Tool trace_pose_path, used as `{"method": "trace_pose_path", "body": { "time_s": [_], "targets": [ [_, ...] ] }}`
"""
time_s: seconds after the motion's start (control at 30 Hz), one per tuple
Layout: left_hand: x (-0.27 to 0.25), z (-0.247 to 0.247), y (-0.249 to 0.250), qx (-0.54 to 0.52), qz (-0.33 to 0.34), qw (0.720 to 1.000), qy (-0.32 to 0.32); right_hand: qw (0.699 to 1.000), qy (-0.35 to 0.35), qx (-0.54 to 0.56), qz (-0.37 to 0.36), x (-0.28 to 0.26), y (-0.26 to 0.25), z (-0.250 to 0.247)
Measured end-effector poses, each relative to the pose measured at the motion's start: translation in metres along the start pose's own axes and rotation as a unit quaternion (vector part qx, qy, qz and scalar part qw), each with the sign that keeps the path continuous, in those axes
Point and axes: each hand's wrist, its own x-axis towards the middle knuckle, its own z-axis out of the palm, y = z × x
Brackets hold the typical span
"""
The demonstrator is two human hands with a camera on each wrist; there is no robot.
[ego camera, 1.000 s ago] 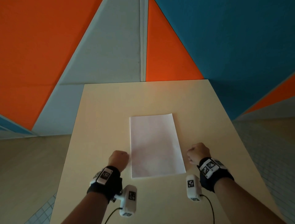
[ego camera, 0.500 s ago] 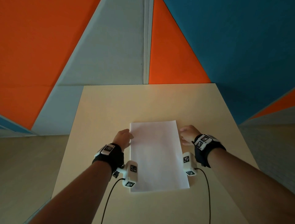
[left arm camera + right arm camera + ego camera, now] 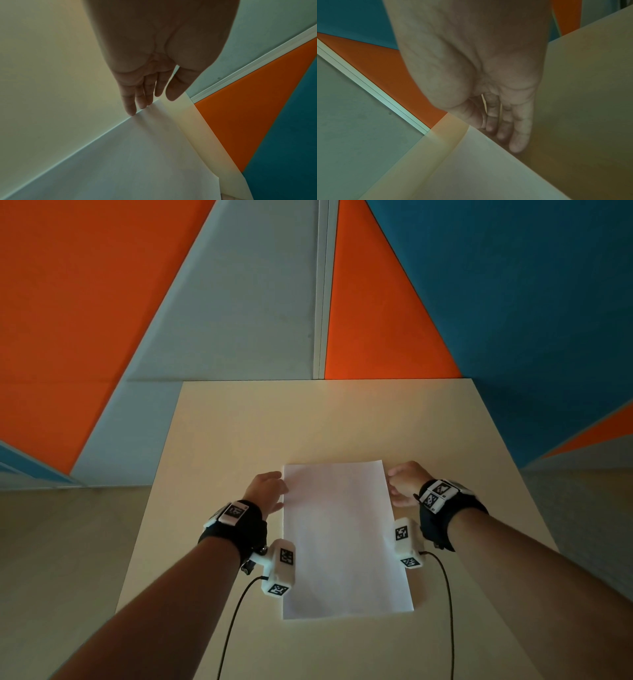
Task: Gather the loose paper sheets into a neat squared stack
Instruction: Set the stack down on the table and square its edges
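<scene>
From the head camera, a white stack of paper sheets (image 3: 342, 539) lies flat in the middle of a pale wooden table (image 3: 239, 440), with its long sides running away from the person. The left hand (image 3: 265, 491) sits at the far end of the left long side, and the right hand (image 3: 404, 482) sits at the far end of the right long side. Each arm wears a black wrist band (image 3: 236, 529) with a white camera box (image 3: 279, 568) and a thin black cable (image 3: 233, 621). Behind the table stands a wall of orange, grey and blue panels (image 3: 239, 302). From the left wrist camera, the left hand's fingers (image 3: 130, 106) are straight and close together, and their tips touch the paper's left edge near the far corner; the thumb (image 3: 178, 86) is over the sheet, and I cannot tell if it touches. They do not hold the paper. From the right wrist camera, the right hand's fingers (image 3: 518, 138) are straight too, and their tips rest on the table just beside the paper's right edge. This hand is also loose and holds nothing.
</scene>
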Motion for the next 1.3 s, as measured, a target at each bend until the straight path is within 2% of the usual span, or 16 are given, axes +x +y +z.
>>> {"method": "trace_pose_path", "body": {
  "time_s": [0.13, 0.33, 0.43, 0.67, 0.83, 1.0, 1.2, 1.3],
  "targets": [
    [-0.002, 0.002, 0.007, 0.031, 0.010, 0.999, -0.030, 1.000, -0.015, -0.013, -0.002, 0.003, -0.002, 0.002],
    [-0.008, -0.004, 0.001, 0.034, 0.016, 0.999, -0.033, 1.000, -0.004, -0.016, 0.012, -0.001, 0.009, -0.006],
    [-0.018, -0.008, -0.011, 0.042, 0.010, 0.998, -0.039, 0.999, -0.013, -0.037, 0.021, -0.012, 0.026, -0.008],
    [-0.072, -0.019, -0.056, 0.071, -0.028, 0.994, -0.072, 0.998, 0.012, -0.045, 0.052, -0.048, 0.083, -0.002],
    [-0.089, -0.025, -0.089, 0.041, -0.029, 0.998, -0.033, 0.998, 0.015, -0.036, 0.046, -0.067, 0.109, 0.010],
    [-0.090, -0.022, -0.096, 0.029, -0.028, 0.999, -0.012, 0.999, 0.013, -0.032, 0.030, -0.064, 0.114, 0.012],
    [-0.093, -0.023, -0.091, 0.051, -0.030, 0.998, -0.036, 0.999, 0.015, -0.013, 0.034, -0.072, 0.111, 0.011],
    [-0.094, -0.026, -0.091, 0.098, -0.011, 0.995, -0.033, 0.999, 0.018, -0.026, 0.028, -0.078, 0.109, 0.008]
  ]
}}
